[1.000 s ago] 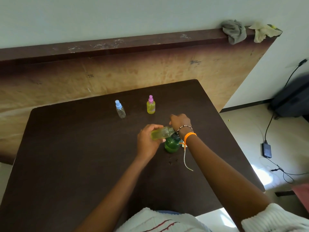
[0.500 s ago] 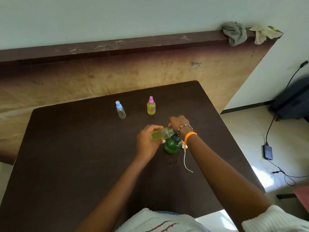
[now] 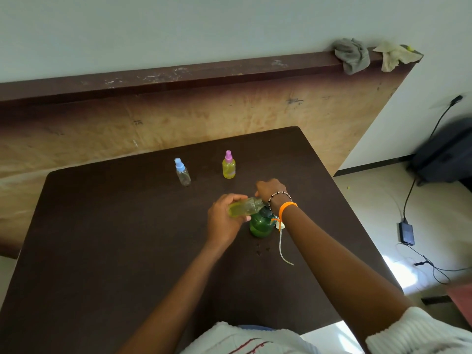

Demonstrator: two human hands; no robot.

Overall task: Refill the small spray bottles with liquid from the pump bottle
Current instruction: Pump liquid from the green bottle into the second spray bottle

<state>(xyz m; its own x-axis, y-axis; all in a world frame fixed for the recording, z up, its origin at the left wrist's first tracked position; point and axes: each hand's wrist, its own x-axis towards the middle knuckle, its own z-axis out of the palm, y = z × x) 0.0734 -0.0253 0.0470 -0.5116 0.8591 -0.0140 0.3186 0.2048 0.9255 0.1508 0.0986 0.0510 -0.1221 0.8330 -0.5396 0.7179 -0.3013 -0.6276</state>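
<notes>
Left hand (image 3: 224, 221) gripped an uncapped small spray bottle (image 3: 245, 207), fingers curled round its body, holding it tilted almost flat with its open neck turned toward the right hand. It already carried some yellow-green liquid. Right hand (image 3: 271, 190) was curled over the top of the green pump bottle (image 3: 261, 224), which stood on the dark table (image 3: 102, 238) directly under the tilted bottle; whether those fingers clasped the pump head or only pressed it could not be told, since the wrist hid them. Judging by this, one refill was underway.

Farther back stood two more small bottles, well apart from the hands. The pink-capped bottle (image 3: 228, 165) looked full of yellow liquid and seemed finished. The blue-capped bottle (image 3: 182, 172) looked clear and empty, so it probably remained to be filled. A few dark spots (image 3: 261, 249) marked the table just before the pump bottle, perhaps spills.
</notes>
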